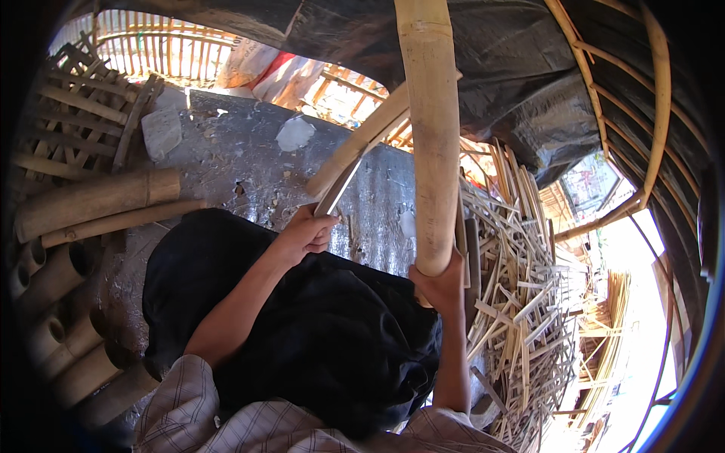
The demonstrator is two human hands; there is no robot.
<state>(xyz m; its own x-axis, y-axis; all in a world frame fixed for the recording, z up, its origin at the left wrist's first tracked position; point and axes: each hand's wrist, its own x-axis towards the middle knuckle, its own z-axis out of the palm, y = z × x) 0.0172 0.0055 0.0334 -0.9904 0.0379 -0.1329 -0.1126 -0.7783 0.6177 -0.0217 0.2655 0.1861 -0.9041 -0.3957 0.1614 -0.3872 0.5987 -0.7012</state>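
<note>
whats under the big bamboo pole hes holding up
Under the bamboo pole, the right hand grips its lower end above dark cloth. Split strips lie beside; the ground below is covered.

- This is a rough bamboo workshop, half open to the daylight.
- Right of the right hand's fingers [445, 281], a deep heap of split bamboo strips [521, 302] covers the ground.
- Left of the left hand's fingers [317, 226], cut bamboo tubes [68, 355] lie stacked with their hollow ends showing, and thicker bamboo poles [98, 200] rest above them.
- Farther left and up, a woven bamboo lattice panel [79, 113] leans at the edge.
- Above the fingers, a black plastic sheet [521, 83] hangs over bent bamboo ribs [661, 98] as a roof.
- Beyond the fingers, a grey, dusty slab [249, 166] carries shavings and chips.
</note>
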